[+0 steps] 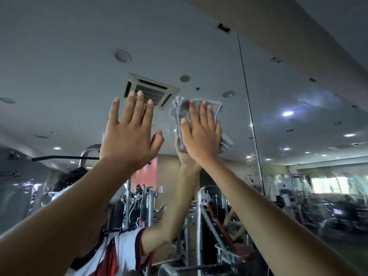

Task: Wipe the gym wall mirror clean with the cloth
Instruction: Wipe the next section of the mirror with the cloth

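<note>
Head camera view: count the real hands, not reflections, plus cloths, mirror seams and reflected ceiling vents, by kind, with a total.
Hands: 2, left hand and right hand
Cloth: 1, grey, under the right hand
Mirror seam: 1
Ceiling vent in the reflection: 1
Total: 5

Your L forearm [65, 212] & R forearm [268, 208] are bare, & the mirror [199, 80] reflects your white short-sleeve jersey [123, 248] w/ red panels & black trim.
</note>
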Tool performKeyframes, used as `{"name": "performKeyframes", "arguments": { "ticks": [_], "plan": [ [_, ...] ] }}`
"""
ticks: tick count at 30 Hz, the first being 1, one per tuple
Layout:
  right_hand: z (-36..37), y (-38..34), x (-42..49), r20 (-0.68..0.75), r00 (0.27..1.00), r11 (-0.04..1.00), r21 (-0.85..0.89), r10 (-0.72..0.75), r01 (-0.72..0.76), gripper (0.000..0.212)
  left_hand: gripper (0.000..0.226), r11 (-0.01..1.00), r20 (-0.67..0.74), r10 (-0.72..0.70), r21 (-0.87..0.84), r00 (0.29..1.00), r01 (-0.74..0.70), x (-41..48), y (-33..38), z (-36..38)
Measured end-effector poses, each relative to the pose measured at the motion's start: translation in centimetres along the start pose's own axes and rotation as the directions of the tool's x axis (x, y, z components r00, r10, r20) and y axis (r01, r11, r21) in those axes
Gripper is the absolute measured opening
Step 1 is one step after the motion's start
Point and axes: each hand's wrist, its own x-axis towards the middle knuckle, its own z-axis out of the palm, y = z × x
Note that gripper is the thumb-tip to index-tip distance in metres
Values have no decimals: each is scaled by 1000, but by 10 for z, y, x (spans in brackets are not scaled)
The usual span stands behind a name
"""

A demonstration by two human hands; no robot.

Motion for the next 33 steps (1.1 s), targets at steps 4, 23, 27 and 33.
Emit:
{"name": "performKeyframes", "arguments": {
  "ticks": [4,23,27,33],
  "plan": [
    [0,23,-61,11,939,939,4,-344,344,57,81,1000,9,-6,9,1000,6,-3,-1,0],
    [4,49,-92,-3,934,934,-15,-358,358,55,75,1000,11,10,-18,1000,-10,-44,10,-2],
    [1,85,-80,10,974,972,-48,-228,228,57,74,1000,28,7,-15,1000,-7,-44,12,-4],
    [5,12,-30,-18,963,963,-18,268,-269,68,73,999,-6,15,-40,1000,-15,-44,10,-4]
  ]
}}
